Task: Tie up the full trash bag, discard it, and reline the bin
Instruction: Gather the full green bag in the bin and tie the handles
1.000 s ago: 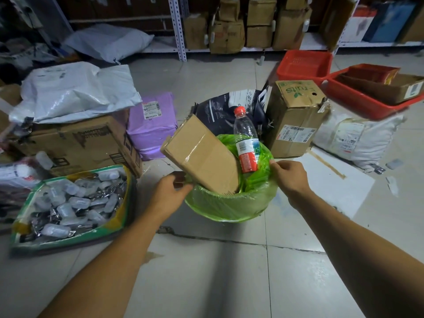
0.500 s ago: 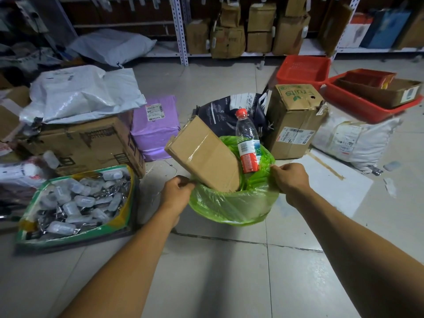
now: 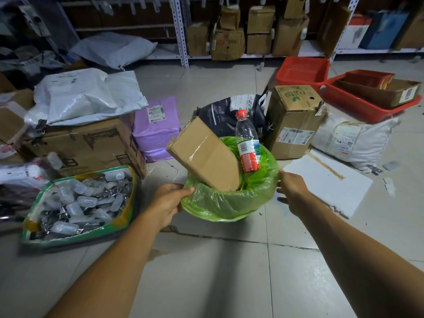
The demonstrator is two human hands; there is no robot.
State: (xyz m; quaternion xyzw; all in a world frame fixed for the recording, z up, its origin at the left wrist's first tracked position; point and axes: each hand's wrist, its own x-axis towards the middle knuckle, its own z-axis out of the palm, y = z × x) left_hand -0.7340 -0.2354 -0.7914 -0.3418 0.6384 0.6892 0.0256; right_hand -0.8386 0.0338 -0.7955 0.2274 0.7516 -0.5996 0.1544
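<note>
Green, thin and slippery, the bag point(image 3: 229, 200) lines the bin on the floor, left hand point(image 3: 168, 201) pinching its rim, right hand point(image 3: 292, 191) loosely open beside the opposite rim.

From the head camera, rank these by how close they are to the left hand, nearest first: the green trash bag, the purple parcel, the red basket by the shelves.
1. The green trash bag: the left hand touches its rim, just to the hand's right.
2. The purple parcel: on the floor beyond the hand, slightly to its left.
3. The red basket: far back right, near the shelving.
</note>
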